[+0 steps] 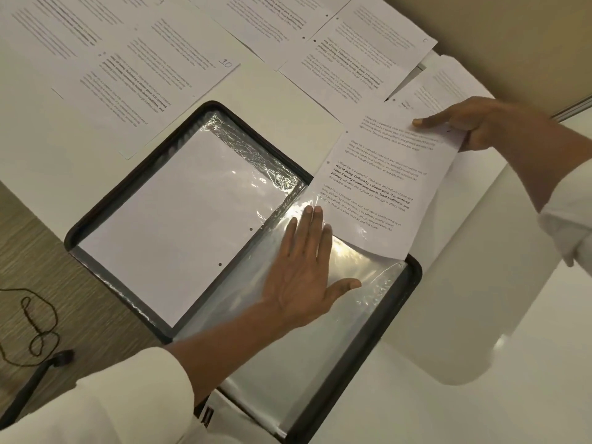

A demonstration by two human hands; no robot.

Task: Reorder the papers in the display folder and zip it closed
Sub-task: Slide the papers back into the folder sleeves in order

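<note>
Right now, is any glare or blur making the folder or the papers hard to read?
Head view: strong glare on the plastic sleeve by the left hand; the sheet in the right hand is fairly sharp; also in the head view, the far papers are soft and unreadable.

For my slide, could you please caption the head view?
Left hand presses the clear sleeve; right hand holds a printed sheet.

Warm, fairly bright light from overhead. Strong glare on the sleeves (346, 251) and the table (499, 283). Soft shadow at lower right. Far papers (96, 43) look blurred, possibly defocused. Frame edges bow.
</note>
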